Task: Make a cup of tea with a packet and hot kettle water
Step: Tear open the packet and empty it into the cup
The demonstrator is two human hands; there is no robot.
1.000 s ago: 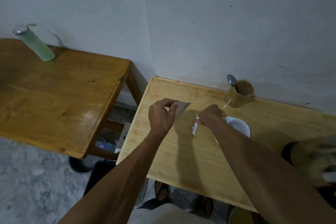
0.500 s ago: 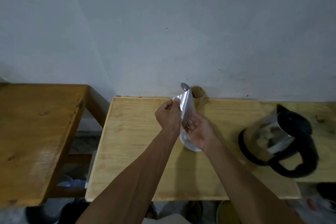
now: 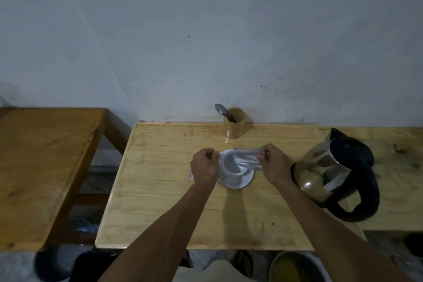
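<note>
Over the cup [image 3: 231, 165], right hand [image 3: 274, 166] apparently tips packet [image 3: 248, 160].

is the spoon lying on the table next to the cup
No, the spoon stands in the wooden holder by the wall, behind the cup.

— Any words, brands or numbers to read here?
— None. The silvery packet [image 3: 248, 160] shows only glare, no print I can make out
— And the kettle [image 3: 329, 171]?
— Its metal body carries reflections, no label or scale that is legible
— The cup [image 3: 231, 167] or the wooden holder [image 3: 235, 127] by the wall?
— Both plain. The wall [image 3: 206, 41] has only small dark specks, not signs, and the table [image 3: 160, 190] shows bare wood grain
</note>
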